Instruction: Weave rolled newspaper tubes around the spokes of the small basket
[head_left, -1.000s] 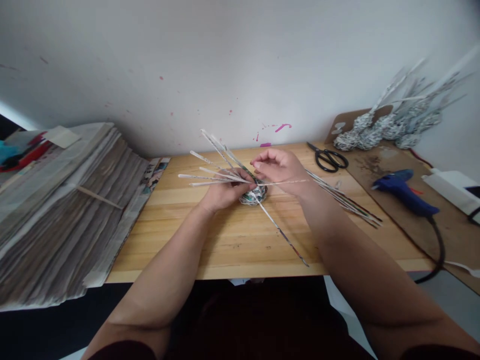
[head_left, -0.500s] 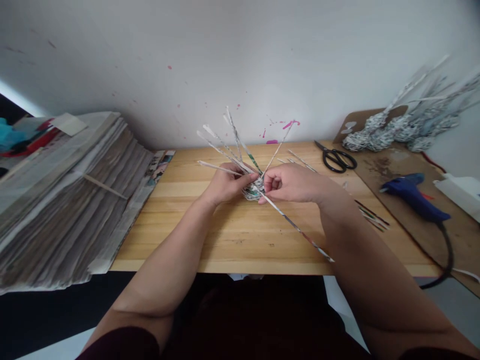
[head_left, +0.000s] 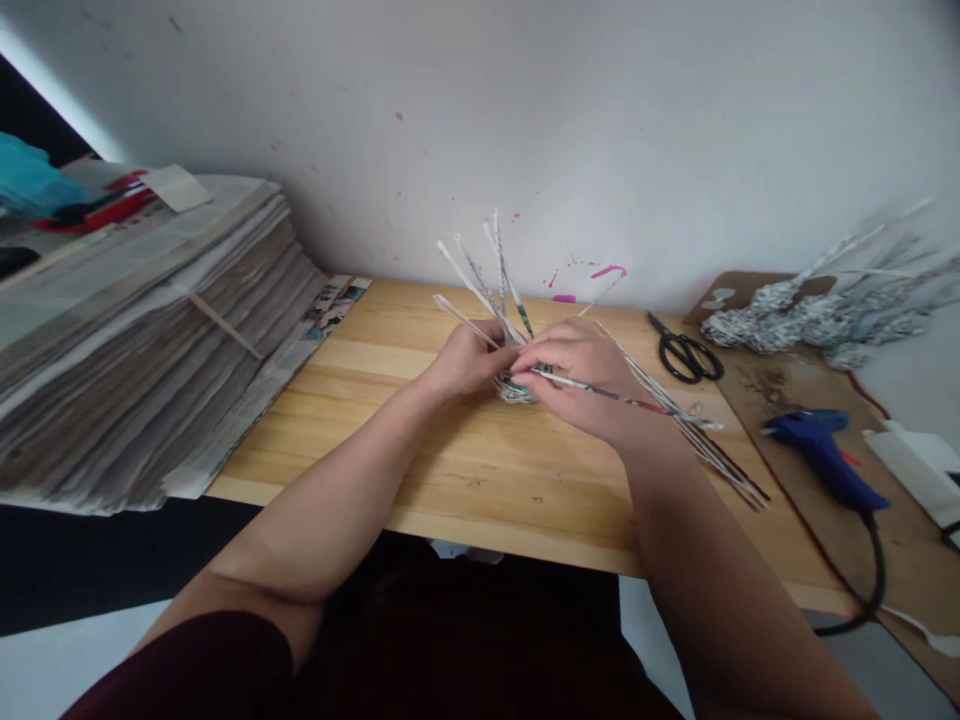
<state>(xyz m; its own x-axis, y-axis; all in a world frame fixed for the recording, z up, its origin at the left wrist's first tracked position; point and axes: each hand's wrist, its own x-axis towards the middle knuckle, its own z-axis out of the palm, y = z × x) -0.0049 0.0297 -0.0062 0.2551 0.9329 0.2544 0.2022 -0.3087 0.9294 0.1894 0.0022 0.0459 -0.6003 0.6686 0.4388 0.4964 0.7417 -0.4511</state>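
Note:
A small basket woven from rolled newspaper (head_left: 516,393) rests on the wooden table between my hands, its upright paper strips (head_left: 480,275) fanning up and back. My left hand (head_left: 474,358) is closed round the basket's left side, thumb over the rim. At the right rim, my right hand (head_left: 574,375) pinches a loose rolled paper strip (head_left: 630,400), whose tail lies across the back of that hand toward the right. Part of the rim is hidden under my fingers.
Behind my right hand lie several loose paper strips (head_left: 724,462). Black scissors (head_left: 684,355) are at the back right, beside a board with a blue glue gun (head_left: 829,460) and several woven paper pieces (head_left: 780,315). A tall newspaper stack (head_left: 150,340) stands left.
My right hand has turned over the rim, and the loose strip has swung from pointing down toward me to pointing right. The whole view has tilted.

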